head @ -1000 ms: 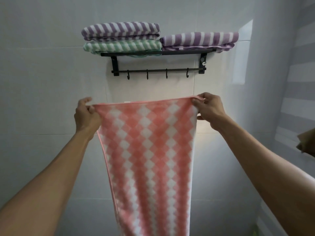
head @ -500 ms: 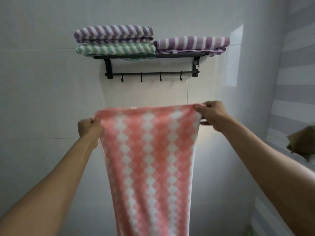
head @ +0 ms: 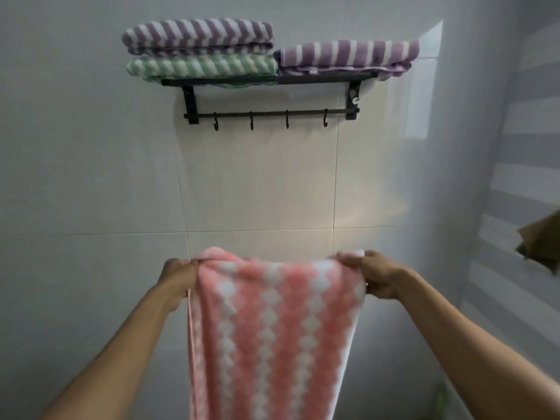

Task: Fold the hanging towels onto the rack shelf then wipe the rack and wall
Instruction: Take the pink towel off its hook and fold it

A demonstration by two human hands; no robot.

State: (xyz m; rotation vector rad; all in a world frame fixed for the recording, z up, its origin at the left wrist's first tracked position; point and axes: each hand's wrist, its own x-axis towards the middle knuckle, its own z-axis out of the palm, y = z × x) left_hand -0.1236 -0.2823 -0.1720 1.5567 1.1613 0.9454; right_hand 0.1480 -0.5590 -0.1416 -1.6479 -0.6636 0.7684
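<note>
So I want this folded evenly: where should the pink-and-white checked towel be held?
By its two top corners, from either side, as the left hand and right hand pinch the pink-and-white checked towel: it hangs long and limp, so corners keep the edge straight.

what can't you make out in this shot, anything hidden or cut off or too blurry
- Pink towel, head view: its lower end runs off the bottom edge, and motion blur smears its pattern.
- Left hand and right hand: fingertips buried in the towel's top edge.
- Rack: the shelf top is covered by the folded towels.
- Brown object: cut by the right edge, unidentifiable.
- Green patch, bottom right: too blurred to name.
</note>
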